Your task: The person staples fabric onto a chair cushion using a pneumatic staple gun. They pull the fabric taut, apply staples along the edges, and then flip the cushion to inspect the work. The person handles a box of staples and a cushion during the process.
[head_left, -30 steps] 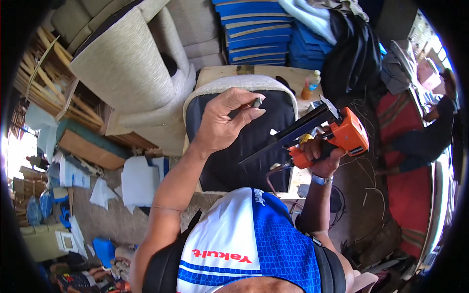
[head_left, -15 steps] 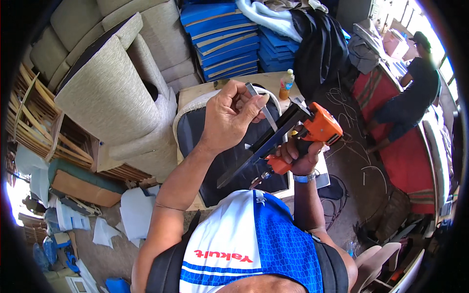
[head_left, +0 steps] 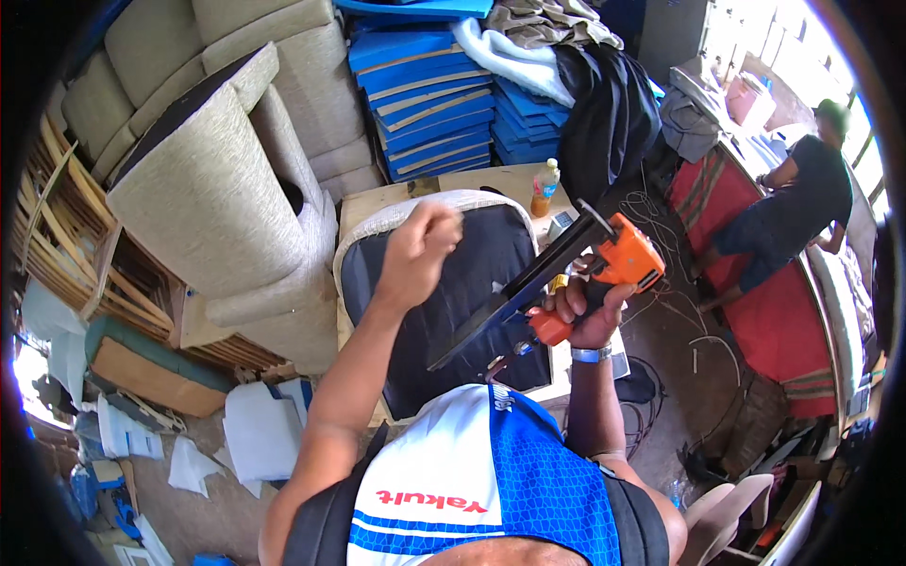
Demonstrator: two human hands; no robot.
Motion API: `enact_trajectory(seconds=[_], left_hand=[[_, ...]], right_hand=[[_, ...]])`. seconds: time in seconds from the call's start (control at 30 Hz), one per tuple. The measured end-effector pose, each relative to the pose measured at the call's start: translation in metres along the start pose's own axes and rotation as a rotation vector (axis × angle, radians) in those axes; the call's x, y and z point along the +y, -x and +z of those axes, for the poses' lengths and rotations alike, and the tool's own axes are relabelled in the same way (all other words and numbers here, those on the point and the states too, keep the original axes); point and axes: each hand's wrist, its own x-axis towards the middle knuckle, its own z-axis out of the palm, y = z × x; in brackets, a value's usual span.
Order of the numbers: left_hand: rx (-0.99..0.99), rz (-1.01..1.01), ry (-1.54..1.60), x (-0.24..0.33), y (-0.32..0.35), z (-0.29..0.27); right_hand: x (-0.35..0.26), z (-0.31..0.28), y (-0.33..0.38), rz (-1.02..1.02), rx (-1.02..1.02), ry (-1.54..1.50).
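Your right hand [head_left: 593, 319] wraps the grip of an orange-and-black staple gun [head_left: 636, 255], its long, straight dark magazine [head_left: 528, 280] slanting above a rounded padded panel [head_left: 377, 274] of matte black cloth edged in nubby pale fabric. Your left hand [head_left: 415, 257] is raised over the panel, fingers curled inward; whether they enclose anything is unclear. Under the panel lies a bare wooden worktop [head_left: 370, 200], carrying a clear bottle [head_left: 545, 189] of amber liquid.
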Motion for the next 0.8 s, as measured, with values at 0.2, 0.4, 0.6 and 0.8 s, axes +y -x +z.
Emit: enact_trajectory(seconds=[0.2,0.4,0.6,0.8], left_hand=[[-0.076,-0.169,-0.034,-0.024,0.097,0.014],[0.125,-0.145,0.024,-0.018,0.051,0.043],[0.277,-0.371,-0.089,-0.034,0.036,0.04],[0.29,-0.159,0.066,-0.032,0.025,0.038]], right_hand=[[-0.009,-0.003,-0.044,-0.098,0.124,-0.1],[0.018,0.046,-0.054,0.153,0.138,0.263],[0.023,0.104,-0.068,0.162,0.094,0.804],[0.017,0.11,-0.081,0.189,-0.092,0.661]])
